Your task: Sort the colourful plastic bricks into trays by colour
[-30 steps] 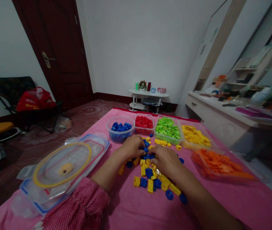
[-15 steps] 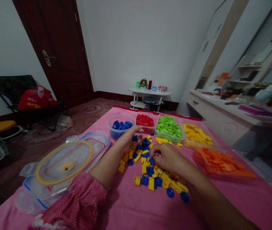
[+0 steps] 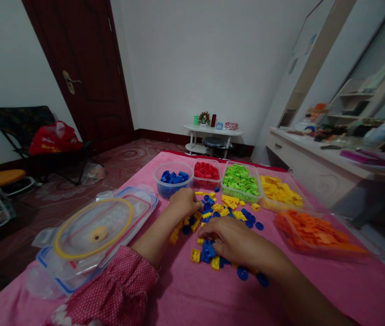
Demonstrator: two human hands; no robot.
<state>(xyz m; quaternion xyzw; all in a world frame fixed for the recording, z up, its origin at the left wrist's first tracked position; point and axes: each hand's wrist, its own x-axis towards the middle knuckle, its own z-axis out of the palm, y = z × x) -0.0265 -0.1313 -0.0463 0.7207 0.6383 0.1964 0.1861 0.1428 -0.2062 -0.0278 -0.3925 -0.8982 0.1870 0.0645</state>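
Blue and yellow building bricks lie in a loose pile on the pink cloth (image 3: 178, 290) in front of me. At the pile's left side is my left hand (image 3: 184, 202), palm down with fingers curled in at the bricks; whatever they hold is hidden. My right hand (image 3: 231, 236) bends over the near part, thumb and fingers around a cluster of blue building bricks (image 3: 207, 251). Beside that cluster is a yellow brick (image 3: 195, 256). Blue wheels (image 3: 242, 273) lie under and near my right wrist, and more blue discs (image 3: 259, 226) sit beyond it.
Behind the pile stand a round tub of blue bricks (image 3: 158, 183) and boxes of red bricks (image 3: 206, 171), green bricks (image 3: 240, 179) and yellow bricks (image 3: 281, 192). An orange-brick box (image 3: 319, 231) is at right. Stacked clear lids (image 3: 93, 231) lie at left.
My right hand has moved left and nearer over blue bricks. The left hand has turned palm down, fingers curling in. Several yellow and blue pieces now lie spread beyond my right hand.
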